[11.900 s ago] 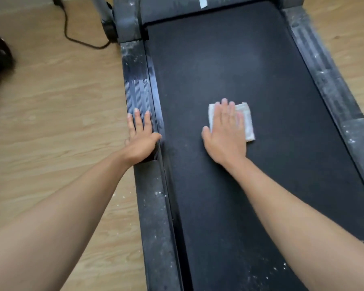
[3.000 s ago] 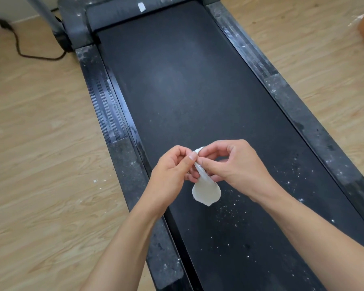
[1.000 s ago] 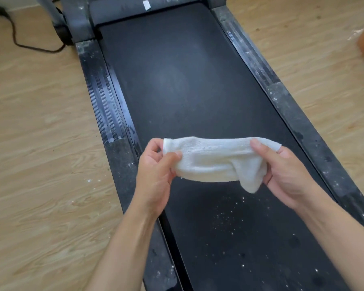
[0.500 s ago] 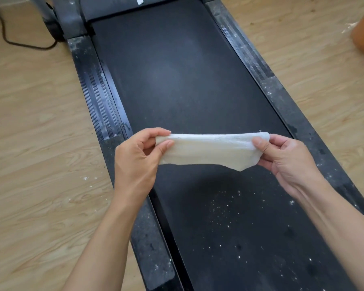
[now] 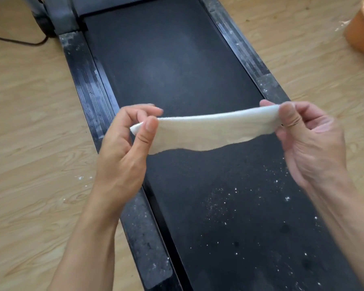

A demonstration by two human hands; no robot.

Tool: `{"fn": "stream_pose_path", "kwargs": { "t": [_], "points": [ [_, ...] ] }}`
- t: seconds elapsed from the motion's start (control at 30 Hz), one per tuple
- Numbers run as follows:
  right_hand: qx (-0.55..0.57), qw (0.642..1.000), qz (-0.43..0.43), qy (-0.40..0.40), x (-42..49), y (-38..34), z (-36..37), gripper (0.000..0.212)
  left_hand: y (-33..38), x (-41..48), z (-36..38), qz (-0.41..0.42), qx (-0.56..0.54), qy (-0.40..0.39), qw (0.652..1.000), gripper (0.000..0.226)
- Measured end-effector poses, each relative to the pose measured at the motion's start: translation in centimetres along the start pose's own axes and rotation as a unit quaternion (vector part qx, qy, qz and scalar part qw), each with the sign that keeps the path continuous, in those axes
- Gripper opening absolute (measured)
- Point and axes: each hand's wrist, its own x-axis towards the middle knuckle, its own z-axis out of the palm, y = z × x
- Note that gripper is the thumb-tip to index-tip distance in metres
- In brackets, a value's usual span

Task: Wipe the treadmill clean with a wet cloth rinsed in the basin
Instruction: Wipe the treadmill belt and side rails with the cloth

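Your left hand (image 5: 122, 148) and right hand (image 5: 309, 141) pinch the cloth (image 5: 210, 131) ends, mid-frame. Likely soft, limp, light; grip corners, it sags between.

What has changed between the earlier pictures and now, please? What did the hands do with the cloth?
Earlier the right hand pressed the folded cloth flat on the belt and the left hand rested on the left side rail. Both hands lifted the cloth, took hold of its ends and opened it out; now they pinch it stretched above the belt. The white specks on the belt stayed.
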Motion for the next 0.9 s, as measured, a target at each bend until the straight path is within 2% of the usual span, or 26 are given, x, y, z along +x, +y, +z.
{"fn": "stream_pose_path", "kwargs": {
  "t": [0.03, 0.13, 0.23, 0.37, 0.43, 0.5, 0.57, 0.63, 0.8, 0.83, 0.9],
  "points": [
    [0.013, 1.000, -0.004, 0.011, 0.1, -0.4, 0.4, 0.016, 0.2, 0.0, 0.6, -0.010, -0.015, 0.016, 1.000, 0.025],
    [-0.013, 0.999, -0.002, 0.040, 0.6, -0.1, 1.3, 0.015, 0.1, 0.0, 3.2, -0.028, 0.028, 0.111, 0.993, 0.033],
    [-0.148, 0.988, 0.027, 0.035, 1.3, 2.8, 0.8, 0.015, -1.9, 0.0, 4.8, -0.073, 0.060, 0.147, 0.985, 0.036],
    [-0.335, 0.937, 0.101, 0.001, 1.1, 7.4, -0.6, 0.011, -4.6, -0.5, 6.0, -0.149, 0.114, 0.127, 0.974, 0.042],
    [-0.390, 0.915, 0.097, -0.006, 0.8, 7.8, -0.6, 0.010, -4.9, -0.8, 6.9, -0.171, 0.137, 0.107, 0.970, 0.042],
    [-0.408, 0.909, 0.079, -0.018, 0.5, 7.2, -0.1, 0.010, -4.6, -1.0, 7.9, -0.187, 0.141, 0.090, 0.968, 0.041],
    [-0.412, 0.908, 0.050, -0.060, 0.0, 5.9, 1.1, 0.008, -4.0, -1.0, 8.9, -0.203, 0.125, 0.070, 0.969, 0.041],
    [-0.435, 0.892, 0.010, -0.123, -0.7, 4.6, 2.7, 0.011, -3.5, -0.9, 9.6, -0.216, 0.103, 0.050, 0.970, 0.041],
    [-0.501, 0.805, -0.054, -0.312, -2.9, 1.5, 5.9, 0.027, -2.7, -0.9, 9.8, -0.272, -0.004, 0.052, 0.961, 0.055],
    [-0.495, 0.803, -0.053, -0.328, -3.0, 0.9, 5.8, 0.027, -2.9, -0.8, 9.4, -0.289, -0.038, 0.052, 0.955, 0.061],
    [-0.422, 0.839, -0.009, -0.342, -2.7, 0.0, 5.0, 0.029, -3.4, -0.7, 8.4, -0.306, -0.097, 0.023, 0.947, 0.073]
  ]
}}
